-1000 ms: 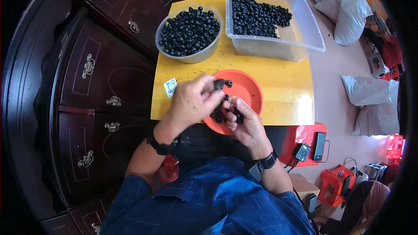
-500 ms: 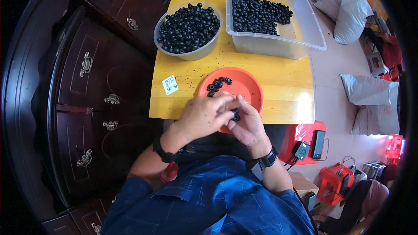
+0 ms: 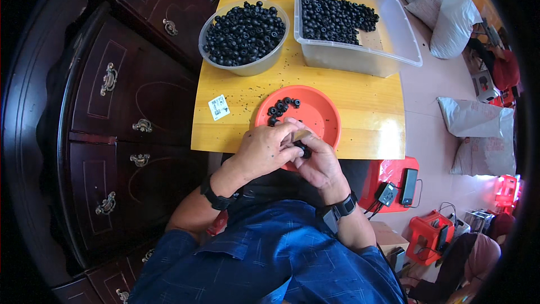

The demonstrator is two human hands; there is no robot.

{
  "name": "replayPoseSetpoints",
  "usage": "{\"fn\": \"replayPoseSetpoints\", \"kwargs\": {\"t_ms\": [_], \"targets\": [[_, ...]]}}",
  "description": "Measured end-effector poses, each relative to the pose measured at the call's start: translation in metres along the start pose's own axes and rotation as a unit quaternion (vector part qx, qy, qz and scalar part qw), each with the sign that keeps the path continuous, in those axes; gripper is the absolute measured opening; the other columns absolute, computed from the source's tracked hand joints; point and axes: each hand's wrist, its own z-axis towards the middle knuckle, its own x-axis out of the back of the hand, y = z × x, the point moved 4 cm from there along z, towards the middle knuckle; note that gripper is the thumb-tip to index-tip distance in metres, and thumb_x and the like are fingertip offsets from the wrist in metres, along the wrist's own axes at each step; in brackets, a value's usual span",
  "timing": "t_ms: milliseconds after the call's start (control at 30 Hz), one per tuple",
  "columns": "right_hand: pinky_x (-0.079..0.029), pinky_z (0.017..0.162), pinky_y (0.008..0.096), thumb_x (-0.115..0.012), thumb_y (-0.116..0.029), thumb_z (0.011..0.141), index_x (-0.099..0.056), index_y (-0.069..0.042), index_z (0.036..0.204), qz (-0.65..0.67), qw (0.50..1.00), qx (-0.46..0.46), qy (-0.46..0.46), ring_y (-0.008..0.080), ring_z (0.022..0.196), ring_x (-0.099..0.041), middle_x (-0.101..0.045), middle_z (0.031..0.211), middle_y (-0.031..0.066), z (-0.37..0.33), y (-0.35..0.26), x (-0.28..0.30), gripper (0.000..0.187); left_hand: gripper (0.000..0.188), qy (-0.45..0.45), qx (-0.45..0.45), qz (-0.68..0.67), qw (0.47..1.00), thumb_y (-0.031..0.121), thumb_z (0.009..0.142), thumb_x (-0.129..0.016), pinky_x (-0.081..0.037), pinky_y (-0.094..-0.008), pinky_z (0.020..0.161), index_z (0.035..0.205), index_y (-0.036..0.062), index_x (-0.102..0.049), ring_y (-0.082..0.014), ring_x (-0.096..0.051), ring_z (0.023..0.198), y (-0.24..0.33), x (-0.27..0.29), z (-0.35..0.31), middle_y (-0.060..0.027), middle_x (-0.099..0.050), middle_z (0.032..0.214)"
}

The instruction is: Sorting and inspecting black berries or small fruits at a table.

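Note:
A small black round part with a hole [image 3: 304, 150] is held between my two hands, above the near side of a shallow orange-red dish [image 3: 325, 115]. My right hand [image 3: 320, 162] curls its fingers around the part. From the left, my left hand [image 3: 264, 147] is closed, its thumb and fingertips against the same part. The fingers hide most of the part, and whether more pieces are in the palm I cannot tell. Several similar black parts [image 3: 279, 107] lie in the dish, just beyond my left fingertips.
Behind the dish stand a translucent round tub [image 3: 247, 70] and a clear rectangular bin [image 3: 349, 59], both holding black parts. A white label [image 3: 219, 107] and dark crumbs lie on the yellow table [image 3: 371, 107]. Dark cabinets [image 3: 135, 95] flank the left; a red stool [image 3: 382, 191] stands right.
My left thumb and fingertips have shifted slightly over the black part, and my right fingers have curled a little more. The containers stay in place.

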Motion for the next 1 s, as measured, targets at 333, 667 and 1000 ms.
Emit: {"fn": "replayPoseSetpoints", "kwargs": {"t_ms": [333, 667, 1000], "targets": [[-0.052, 0.100, 0.0353, -0.049, -0.010, 0.103, -0.051, -0.003, 0.142, -0.029, 0.999, 0.004, -0.021, 0.0226, 0.116, -0.062, -0.061, 0.134, 0.0131, 0.000, -0.006, -0.007, 0.039, 0.023, 0.046, 0.015, -0.081, 0.996, 0.014, 0.083, -0.078, -0.049, -0.0356, 0.057, 0.104, 0.0062, -0.071, -0.0212, -0.063, 0.057, -0.006, 0.003, -0.004, -0.0072, -0.063, 0.065], [-0.055, 0.071, 0.0195, -0.061, -0.020, 0.103, -0.064, -0.010, 0.118, -0.118, 0.992, 0.041, -0.023, 0.0064, 0.090, -0.065, -0.069, 0.108, 0.0009, -0.003, -0.012, -0.001, 0.018, 0.018, 0.109, 0.009, -0.078, 0.991, 0.007, 0.082, -0.081, -0.038, -0.0257, 0.052, 0.087, 0.0029, -0.065, -0.0049, -0.042, 0.056, 0.008, 0.018, -0.003, 0.0021, -0.048, 0.060], [-0.048, 0.061, 0.0159, -0.062, -0.027, 0.103, -0.063, -0.012, 0.103, -0.120, 0.991, 0.051, -0.036, 0.0027, 0.069, -0.056, -0.064, 0.085, -0.0041, -0.003, -0.006, -0.001, 0.015, 0.011, 0.002, 0.025, -0.305, 0.952, 0.008, 0.093, -0.071, -0.045, -0.0262, 0.060, 0.087, 0.0029, -0.062, -0.0035, -0.054, 0.064, -0.011, 0.010, -0.003, 0.0051, -0.056, 0.066]]}}
